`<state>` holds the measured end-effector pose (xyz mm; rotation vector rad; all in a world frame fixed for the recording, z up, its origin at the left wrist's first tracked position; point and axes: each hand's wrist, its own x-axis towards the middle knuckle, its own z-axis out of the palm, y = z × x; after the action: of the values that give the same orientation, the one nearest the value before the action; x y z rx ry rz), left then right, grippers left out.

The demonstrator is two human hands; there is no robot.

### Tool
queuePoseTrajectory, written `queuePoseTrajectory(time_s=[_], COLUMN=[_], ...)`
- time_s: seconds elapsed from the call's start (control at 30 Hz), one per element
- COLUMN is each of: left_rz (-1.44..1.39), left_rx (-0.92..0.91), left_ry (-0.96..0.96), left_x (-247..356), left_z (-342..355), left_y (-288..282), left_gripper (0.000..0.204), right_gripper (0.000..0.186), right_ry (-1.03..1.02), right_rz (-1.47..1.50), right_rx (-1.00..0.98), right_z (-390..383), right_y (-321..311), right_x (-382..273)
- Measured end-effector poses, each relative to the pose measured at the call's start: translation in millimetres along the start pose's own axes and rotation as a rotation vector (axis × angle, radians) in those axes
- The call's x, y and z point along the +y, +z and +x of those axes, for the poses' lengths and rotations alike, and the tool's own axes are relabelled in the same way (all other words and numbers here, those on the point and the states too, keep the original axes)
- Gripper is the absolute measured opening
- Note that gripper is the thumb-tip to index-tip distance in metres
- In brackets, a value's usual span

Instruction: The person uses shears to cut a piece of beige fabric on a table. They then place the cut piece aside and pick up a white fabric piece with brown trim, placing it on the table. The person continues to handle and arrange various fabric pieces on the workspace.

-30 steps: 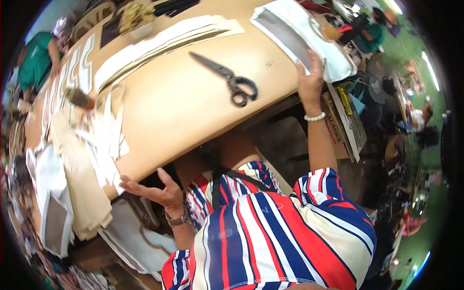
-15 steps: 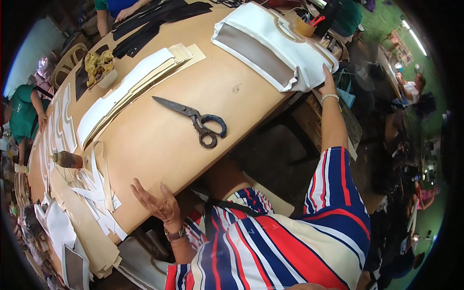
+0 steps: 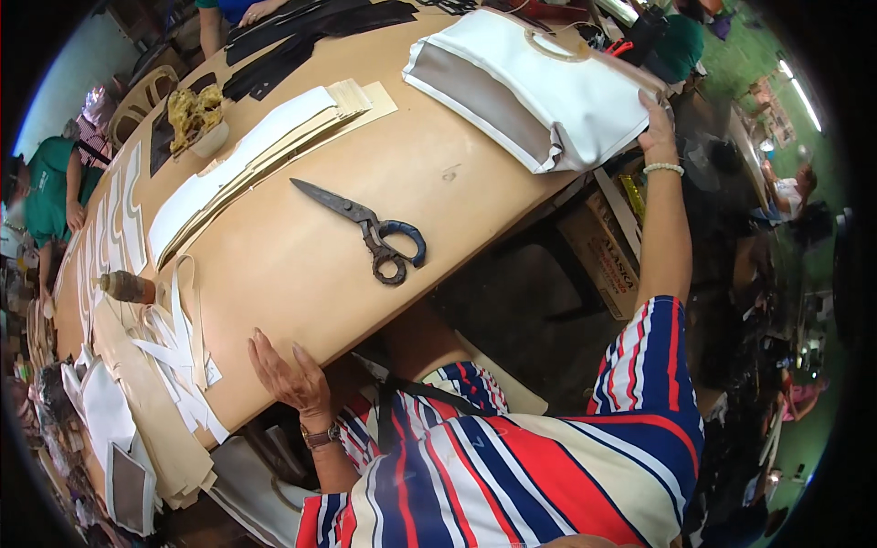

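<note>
Left hand (image 3: 290, 376): yours was open, spread, holding nothing, by the table (image 3: 274, 292) edge;
Right hand (image 3: 657, 128): yours touched the white bag (image 3: 512, 68); whether it gripped, I couldn't tell;
Bag: lay at your table's right end.

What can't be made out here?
In the head view:
Right hand: some fingers, hidden by the white bag or the hand itself.
The bag's underside: hidden by its upper side.
Far co-worker: head, cut off by the top edge.
Brown bottle: contents, too small.
</note>
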<state>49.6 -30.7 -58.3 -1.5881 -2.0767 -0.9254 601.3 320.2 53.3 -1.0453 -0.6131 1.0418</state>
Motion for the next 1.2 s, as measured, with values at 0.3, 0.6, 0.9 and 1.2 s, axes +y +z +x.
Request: queuePoseTrajectory(time_s=[0.3, 0.6, 0.9, 1.2], left_rz=[-0.083, -0.902, -1.611, -2.036], left_rx=[0.011, -0.169, -0.364, 0.032], left_ry=[-0.045, -0.436, -0.694, -0.696], left_x=[-1, 11, 46, 3], left_z=[1, 25, 97, 71], left_y=[0, -6, -4, -57], left_gripper=[0.051, 0.056, 0.079, 0.081], right_gripper=[0.026, 0.018, 0.021, 0.024], right_ry=[-0.433, -0.538, -0.714, -0.552], right_rz=[0.021, 0.050, -0.307, -0.558], right_rx=[-0.390, -0.699, -0.649, -1.053], right_z=[-15, -98, -250, -391], right_y=[150, 259, 202, 186], right_x=[-79, -127, -126, -21])
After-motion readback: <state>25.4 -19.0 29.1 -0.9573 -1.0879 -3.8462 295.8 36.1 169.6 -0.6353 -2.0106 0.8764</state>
